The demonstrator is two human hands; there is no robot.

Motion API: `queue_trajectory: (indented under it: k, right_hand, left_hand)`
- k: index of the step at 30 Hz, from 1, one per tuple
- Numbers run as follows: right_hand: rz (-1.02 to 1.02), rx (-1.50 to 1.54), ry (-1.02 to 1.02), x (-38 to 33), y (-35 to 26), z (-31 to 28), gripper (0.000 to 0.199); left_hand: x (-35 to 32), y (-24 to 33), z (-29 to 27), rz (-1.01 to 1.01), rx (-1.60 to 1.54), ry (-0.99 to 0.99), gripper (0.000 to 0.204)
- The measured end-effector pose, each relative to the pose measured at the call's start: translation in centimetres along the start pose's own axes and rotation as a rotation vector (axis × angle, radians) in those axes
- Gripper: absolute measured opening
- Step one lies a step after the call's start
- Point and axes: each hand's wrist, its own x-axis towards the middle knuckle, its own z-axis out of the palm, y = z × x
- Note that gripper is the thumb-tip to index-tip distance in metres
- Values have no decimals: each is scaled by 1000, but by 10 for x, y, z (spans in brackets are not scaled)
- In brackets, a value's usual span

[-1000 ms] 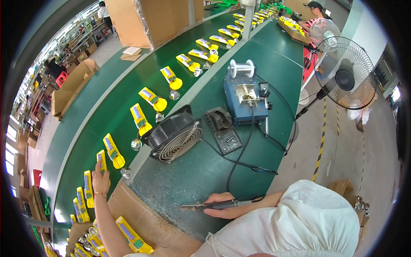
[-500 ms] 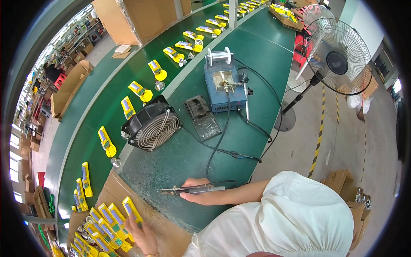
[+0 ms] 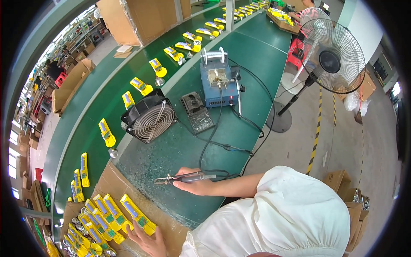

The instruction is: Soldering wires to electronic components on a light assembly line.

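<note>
My right hand [image 3: 193,184] is closed round a soldering iron [image 3: 201,177], its tip pointing left above the worn green tabletop. A thin cable trails from the iron toward a blue soldering station [image 3: 217,81]. At the lower left, my left hand [image 3: 149,243] is open, fingers spread, beside the lower end of a yellow torch housing [image 3: 138,215] with a purple-blue cell and a small green board. Whether the fingertips touch it, I cannot tell. Several similar housings [image 3: 102,217] lie bunched to its left on a cardboard sheet [image 3: 171,240], silvery reflectors among them.
A black fan [image 3: 152,122] stands on the table beside a dark iron stand [image 3: 196,112]. Along the green conveyor [image 3: 81,128] lies a row of yellow housings. A wire spool [image 3: 214,55] tops the station. A pedestal fan [image 3: 329,62] stands right; another person sits far off.
My left hand has shifted slightly right and down, and the nearest housing now lies more fully in sight. The right hand with the iron appears a little further left and up; the view has shifted slightly.
</note>
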Motion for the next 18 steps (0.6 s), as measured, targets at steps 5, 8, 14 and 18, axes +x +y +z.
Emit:
queue_trajectory:
  k: [5, 8, 14, 18]
  right_hand:
    - [-53, -27, -5, -4, 2, 4, 20]
    - [-28, 24, -11, -4, 1, 4, 20]
    - [65, 35, -19, -5, -1, 4, 22]
    - [89, 33, -4, -2, 1, 4, 22]
  left_hand:
    - [12, 7, 9, 346, 462, -23, 58]
    - [28, -6, 19, 250, 497, -29, 46]
    - [38, -9, 27, 182, 499, 5, 45]
    - [29, -2, 30, 148, 520, 13, 44]
